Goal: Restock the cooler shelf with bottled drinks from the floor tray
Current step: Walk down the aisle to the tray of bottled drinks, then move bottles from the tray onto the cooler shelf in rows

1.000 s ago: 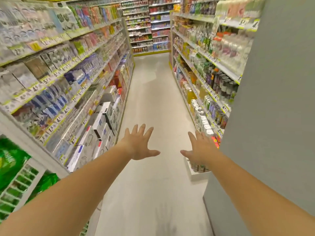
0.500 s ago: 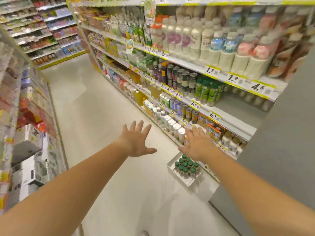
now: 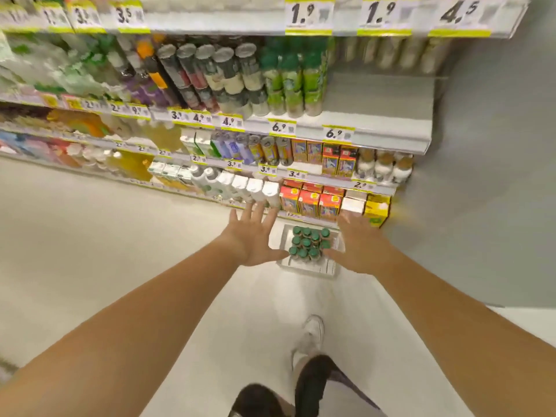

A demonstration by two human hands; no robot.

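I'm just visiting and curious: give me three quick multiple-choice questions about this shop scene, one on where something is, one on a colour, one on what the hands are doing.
1. Where is the white tray of small bottles?
A. On the top shelf
B. On the floor at the foot of the shelving
C. In the person's arms

2. What colour are the caps of the bottles in the tray?
A. Green
B. Red
C. Yellow

3. What state are the two hands in?
A. Both closed on bottles
B. One holds the tray
C. Both open and empty

Answers:
1 B: the white tray sits on the pale floor in front of the lowest shelf.
2 A: the small bottles all show green caps.
3 C: the left hand and right hand are spread on either side of the tray, holding nothing.
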